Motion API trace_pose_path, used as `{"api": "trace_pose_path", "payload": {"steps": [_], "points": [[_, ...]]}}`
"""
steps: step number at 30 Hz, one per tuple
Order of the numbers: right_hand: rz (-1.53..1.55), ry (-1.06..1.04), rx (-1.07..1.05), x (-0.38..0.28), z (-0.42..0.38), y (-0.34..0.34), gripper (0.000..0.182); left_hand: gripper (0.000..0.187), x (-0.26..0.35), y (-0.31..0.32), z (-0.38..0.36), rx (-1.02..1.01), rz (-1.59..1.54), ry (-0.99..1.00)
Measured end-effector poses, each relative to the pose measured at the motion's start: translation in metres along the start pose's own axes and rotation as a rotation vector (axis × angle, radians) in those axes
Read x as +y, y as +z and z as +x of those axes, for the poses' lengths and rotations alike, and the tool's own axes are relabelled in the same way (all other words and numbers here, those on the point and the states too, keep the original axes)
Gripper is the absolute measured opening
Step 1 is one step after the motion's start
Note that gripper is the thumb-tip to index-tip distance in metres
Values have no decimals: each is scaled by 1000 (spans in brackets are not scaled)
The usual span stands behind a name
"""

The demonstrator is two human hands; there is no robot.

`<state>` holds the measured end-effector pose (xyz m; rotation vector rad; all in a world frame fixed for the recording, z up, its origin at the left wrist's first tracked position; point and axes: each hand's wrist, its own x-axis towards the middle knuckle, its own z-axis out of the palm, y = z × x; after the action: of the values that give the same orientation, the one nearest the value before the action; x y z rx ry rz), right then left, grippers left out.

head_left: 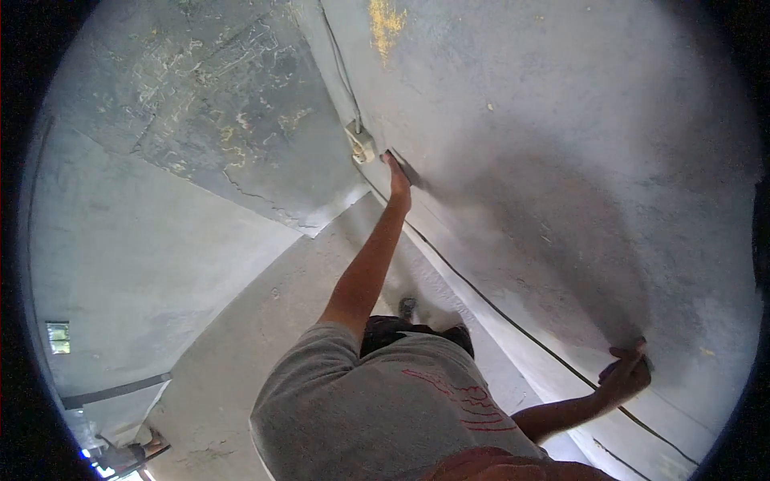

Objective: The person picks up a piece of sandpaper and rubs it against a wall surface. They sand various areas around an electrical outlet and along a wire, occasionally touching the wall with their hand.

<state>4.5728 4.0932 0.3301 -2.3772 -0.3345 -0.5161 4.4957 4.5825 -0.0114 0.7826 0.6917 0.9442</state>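
Observation:
My left hand reaches out along the wall near its corner edge. It is closed on a thin, dark, flat pad pressed against the wall surface; the exact kind is hard to make out. Lower on the right, my right hand is bent against the same wall. Its fingers are curled, and whatever lies under them is hidden in shadow. The wall around both hands is grey and patchy, with a yellow patch higher up.
A pale electrical box with cables sits close to my left hand. One dark cable runs along the wall's lower part, passing by my right wrist. At left stands another wall with peeling paint. A person is at the far lower left.

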Motion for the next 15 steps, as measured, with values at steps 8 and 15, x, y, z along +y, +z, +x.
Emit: {"api": "trace_pose_path", "payload": {"steps": [8,15], "points": [[79,117,6,-19,-3,0,67,89,10,15,-46,-176,-58,-231],[116,70,4,-14,-3,-1,62,88,-15,6,-21,25,-24,14]]}}
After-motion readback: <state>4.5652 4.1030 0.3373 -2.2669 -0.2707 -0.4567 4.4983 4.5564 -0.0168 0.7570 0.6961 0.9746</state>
